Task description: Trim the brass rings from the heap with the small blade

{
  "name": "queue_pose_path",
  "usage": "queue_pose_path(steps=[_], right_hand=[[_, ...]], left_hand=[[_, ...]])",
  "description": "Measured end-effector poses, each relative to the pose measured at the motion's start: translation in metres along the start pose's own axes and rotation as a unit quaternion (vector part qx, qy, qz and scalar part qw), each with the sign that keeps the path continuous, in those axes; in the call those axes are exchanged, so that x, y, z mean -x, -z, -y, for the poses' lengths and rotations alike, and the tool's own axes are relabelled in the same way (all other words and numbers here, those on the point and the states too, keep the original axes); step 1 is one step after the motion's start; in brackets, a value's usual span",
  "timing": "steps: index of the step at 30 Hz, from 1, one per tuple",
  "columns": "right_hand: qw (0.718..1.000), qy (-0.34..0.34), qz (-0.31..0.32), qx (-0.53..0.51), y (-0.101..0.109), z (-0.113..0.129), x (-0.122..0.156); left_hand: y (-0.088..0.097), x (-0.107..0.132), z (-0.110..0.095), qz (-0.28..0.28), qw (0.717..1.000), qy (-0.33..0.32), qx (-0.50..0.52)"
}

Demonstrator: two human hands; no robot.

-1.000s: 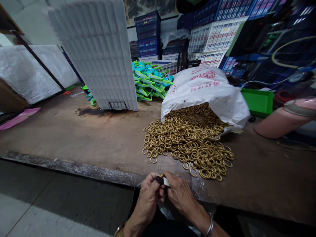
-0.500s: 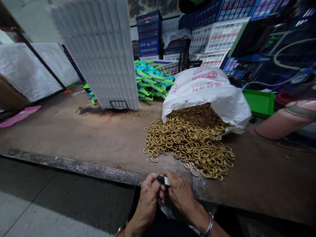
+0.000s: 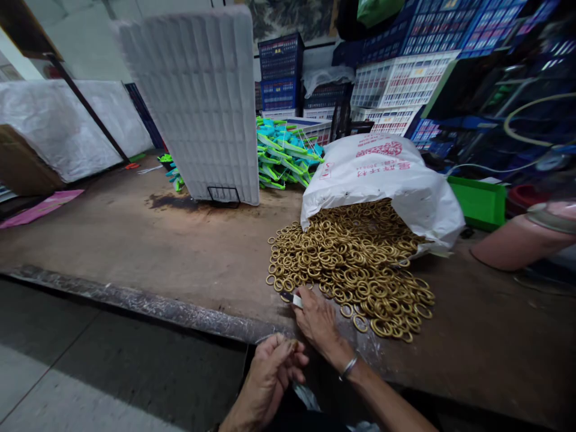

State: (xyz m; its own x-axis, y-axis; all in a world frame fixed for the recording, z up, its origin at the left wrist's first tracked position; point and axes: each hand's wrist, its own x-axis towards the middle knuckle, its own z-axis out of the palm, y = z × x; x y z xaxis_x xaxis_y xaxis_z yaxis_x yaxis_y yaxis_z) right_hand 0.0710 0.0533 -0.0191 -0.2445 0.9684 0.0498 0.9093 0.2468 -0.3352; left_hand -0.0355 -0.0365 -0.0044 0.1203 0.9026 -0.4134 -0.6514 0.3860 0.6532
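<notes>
My right hand (image 3: 317, 319) is at the near edge of a heap of brass-coloured rings (image 3: 342, 258). Its fingers are closed on a small black-and-white tool (image 3: 297, 301), whose dark tip points left at the nearest rings. I cannot tell whether that tip touches a ring. Lower down, in front of the table edge, my left hand (image 3: 276, 366) is curled with thumb and forefinger pinched together. Something small and brownish seems to show at that pinch, too little to make out. The rings spill from the mouth of a white sack (image 3: 378, 168) with red print.
A tall white ribbed panel (image 3: 198, 108) stands in a black wire holder (image 3: 224, 195) on the brown table (image 3: 135, 246). Behind it lie green and turquoise plastic pieces (image 3: 285, 153). A green tray (image 3: 477, 201) and a pink cylinder (image 3: 522, 240) stand right. Stacked crates (image 3: 400, 78) fill the back.
My hands have come apart. The right one has moved up and forward to the rings, carrying the black-and-white tool. My left hand stays low near the table edge. The view has shifted slightly.
</notes>
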Motion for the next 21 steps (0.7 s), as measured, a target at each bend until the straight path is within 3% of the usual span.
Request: queue_pose_path(steps=[6,13,17,21], right_hand=[[0.999,-0.026,0.014,0.045,0.002,0.013,-0.015],[0.999,-0.024,0.001,0.041,0.006,-0.005,-0.007],[0.999,-0.02,0.0,-0.028,0.012,-0.017,0.004],[0.975,-0.04,0.039,-0.216,0.02,-0.023,0.012]], left_hand=[[0.003,-0.003,-0.006,0.008,0.997,0.022,0.07],[0.01,-0.01,-0.008,-0.01,0.988,0.08,0.13],[0.002,-0.017,-0.005,-0.032,0.998,0.042,0.023],[-0.006,-0.025,-0.002,-0.062,0.979,-0.089,-0.174]])
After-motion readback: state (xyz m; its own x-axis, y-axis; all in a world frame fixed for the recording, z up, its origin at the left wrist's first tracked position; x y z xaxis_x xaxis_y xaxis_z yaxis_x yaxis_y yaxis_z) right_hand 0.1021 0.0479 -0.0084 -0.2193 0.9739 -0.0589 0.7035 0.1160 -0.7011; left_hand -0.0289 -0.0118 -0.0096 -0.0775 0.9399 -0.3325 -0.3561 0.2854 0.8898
